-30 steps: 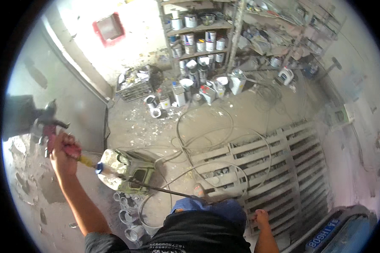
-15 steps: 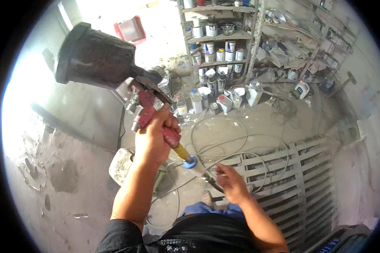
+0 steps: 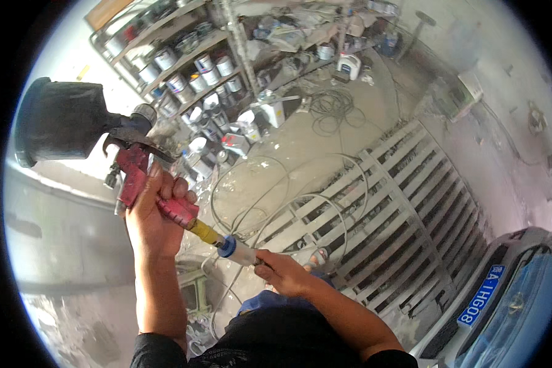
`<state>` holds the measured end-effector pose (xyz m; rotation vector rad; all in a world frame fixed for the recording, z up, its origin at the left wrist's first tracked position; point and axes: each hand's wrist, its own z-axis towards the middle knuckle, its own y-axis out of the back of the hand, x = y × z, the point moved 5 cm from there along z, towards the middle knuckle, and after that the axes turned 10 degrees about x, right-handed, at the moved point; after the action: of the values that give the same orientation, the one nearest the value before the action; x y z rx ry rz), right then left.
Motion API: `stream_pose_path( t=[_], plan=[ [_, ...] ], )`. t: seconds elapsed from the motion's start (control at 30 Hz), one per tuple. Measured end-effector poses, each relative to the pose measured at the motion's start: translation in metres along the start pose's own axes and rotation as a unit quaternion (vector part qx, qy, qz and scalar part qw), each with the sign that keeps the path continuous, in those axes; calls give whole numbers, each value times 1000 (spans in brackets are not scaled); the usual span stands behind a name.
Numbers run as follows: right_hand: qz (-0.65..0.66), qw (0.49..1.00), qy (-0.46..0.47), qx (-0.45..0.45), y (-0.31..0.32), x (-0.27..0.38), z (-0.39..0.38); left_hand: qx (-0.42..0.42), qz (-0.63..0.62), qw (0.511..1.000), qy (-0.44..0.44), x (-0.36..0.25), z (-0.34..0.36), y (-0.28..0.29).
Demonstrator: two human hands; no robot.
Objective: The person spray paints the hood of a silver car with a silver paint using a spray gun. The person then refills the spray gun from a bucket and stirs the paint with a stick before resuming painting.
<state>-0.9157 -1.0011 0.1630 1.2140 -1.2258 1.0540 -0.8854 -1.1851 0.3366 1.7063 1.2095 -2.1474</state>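
My left hand (image 3: 156, 218) is closed round the red handle of a paint spray gun (image 3: 135, 172), thumb and fingers wrapped about it. A dark, paint-stained cup (image 3: 61, 121) sits on the gun, tilted over to the left. From the handle's base runs a yellow fitting (image 3: 205, 232), then a blue-collared clear inline air filter (image 3: 241, 252). My right hand (image 3: 282, 272) pinches the filter's lower end, and its fingers hide the dark hose coupling there.
Coiled hoses (image 3: 334, 107) lie on the floor beside a slatted metal grate (image 3: 405, 214). Shelves (image 3: 184, 58) with paint cans stand at the back left, more cans below. A car (image 3: 503, 306) is at the lower right, a green stand (image 3: 195, 293) at lower left.
The view has turned right, bringing the car in. My right hand, earlier loose beside the dark coupling, has closed at the filter's lower end. My left hand still holds the spray gun.
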Motion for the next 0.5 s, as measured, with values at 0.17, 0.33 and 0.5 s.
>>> stream_pose_path(
  t=[0.17,0.33,0.5],
  plan=[
    [10,1000,1,-2,54,3,-15,55,31,998,6,14,36,-69],
    [4,997,-18,-73,92,30,-27,97,42,994,-29,13,75,-102],
    [-2,984,4,-177,117,55,-17,108,-8,994,1,23,126,-103]
  ],
)
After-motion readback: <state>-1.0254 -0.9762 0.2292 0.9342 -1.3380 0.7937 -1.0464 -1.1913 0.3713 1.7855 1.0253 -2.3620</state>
